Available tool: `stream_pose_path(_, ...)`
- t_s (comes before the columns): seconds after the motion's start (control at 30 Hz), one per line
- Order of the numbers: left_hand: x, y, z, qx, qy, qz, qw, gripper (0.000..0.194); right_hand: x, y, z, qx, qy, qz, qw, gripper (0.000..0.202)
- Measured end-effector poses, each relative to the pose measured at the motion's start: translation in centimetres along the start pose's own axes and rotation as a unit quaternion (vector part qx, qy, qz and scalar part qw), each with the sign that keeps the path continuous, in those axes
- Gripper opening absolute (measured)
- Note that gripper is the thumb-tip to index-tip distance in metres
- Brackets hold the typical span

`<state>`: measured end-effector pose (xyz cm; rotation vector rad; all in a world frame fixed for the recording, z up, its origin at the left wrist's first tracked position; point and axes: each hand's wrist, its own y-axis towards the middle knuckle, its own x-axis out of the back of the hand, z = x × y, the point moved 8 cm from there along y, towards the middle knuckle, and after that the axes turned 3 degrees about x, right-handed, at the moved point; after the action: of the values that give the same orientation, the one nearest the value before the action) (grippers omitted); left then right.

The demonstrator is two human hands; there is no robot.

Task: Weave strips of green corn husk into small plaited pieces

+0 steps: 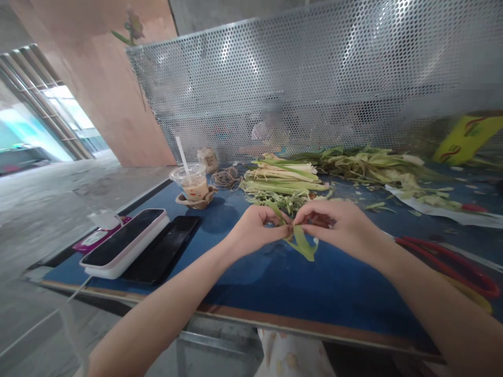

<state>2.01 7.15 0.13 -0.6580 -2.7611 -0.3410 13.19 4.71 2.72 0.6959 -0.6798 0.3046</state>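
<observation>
My left hand (pixel 259 226) and my right hand (pixel 341 228) meet above the blue table (pixel 251 285), fingertips almost touching. Both are closed in a pinch on a long, flat green leaf strip (pixel 304 244). One end of the strip hangs below the right fingers, and another part rises above the left thumb. Whatever lies between the fingertips is too small to make out. Just beyond the hands is a bundle of pale green stalks (pixel 281 183), with a heap of small green trimmings (pixel 275 199) at its near side.
Loose leaves (pixel 365 165) pile up at the back right, near a yellow box (pixel 467 139). Red-handled scissors (pixel 448 262) lie by my right forearm. At left are an iced drink cup (pixel 192 183), twine (pixel 226 178) and two phones (pixel 163 251). A perforated metal screen (pixel 314 78) stands behind.
</observation>
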Motion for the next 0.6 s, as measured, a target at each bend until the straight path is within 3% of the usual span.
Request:
stream_pose_path(0.13,-0.3,0.0,0.3,0.005,-0.013,0.014,1.000,0.017,-0.1,0.0,-0.2,-0.022,0.003,-0.015,1.000,0.006)
stream_pose_path(0.37,-1.3,0.0,1.7,0.050,-0.002,0.043,0.998,0.016,0.5,-0.9,1.0,-0.018,-0.207,-0.145,0.967,0.006)
stream_pose_path(0.5,-1.7,0.0,1.3,0.038,0.040,0.051,0.997,0.009,0.3,-1.1,1.7,-0.010,-0.257,-0.183,0.949,0.008)
stream_pose_path(0.6,-1.7,0.1,1.2,0.046,0.055,0.045,0.996,0.006,-0.1,-1.1,2.0,0.007,-0.295,-0.178,0.939,0.011)
